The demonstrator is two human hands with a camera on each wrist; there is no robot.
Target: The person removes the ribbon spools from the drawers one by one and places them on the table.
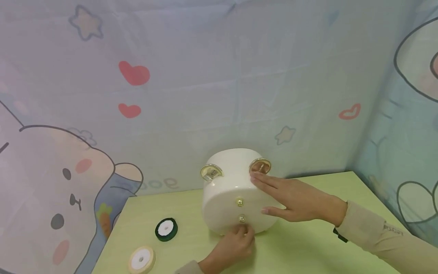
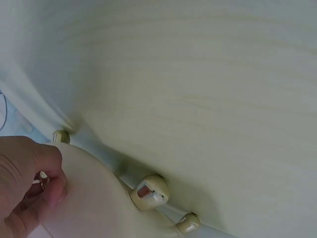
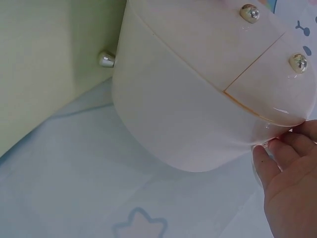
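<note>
Head view is showing a white rounded box (image 1: 236, 190) standing near the back of the pale green surface (image 1: 308, 247), with two gold knobs on its front. Right hand (image 1: 291, 199) is lying flat against the box's right side, fingers (image 1: 265, 179) straight and close together, just below a gold ring handle (image 1: 260, 166). Left hand (image 1: 234, 245) is pinching the lower knob (image 1: 242, 218). Two ribbon spools, dark green (image 1: 166, 229) and cream (image 1: 142, 260), are lying to the left.

1. Box (image 1: 236, 190): glossy, smooth cream plastic; knobs (image 1: 240, 202) polished gold-tone metal;
2. Surface (image 1: 308, 243): matt pale-green wood-grain laminate;
3. Backdrop (image 1: 205, 76): printed cloth, creased.
</note>
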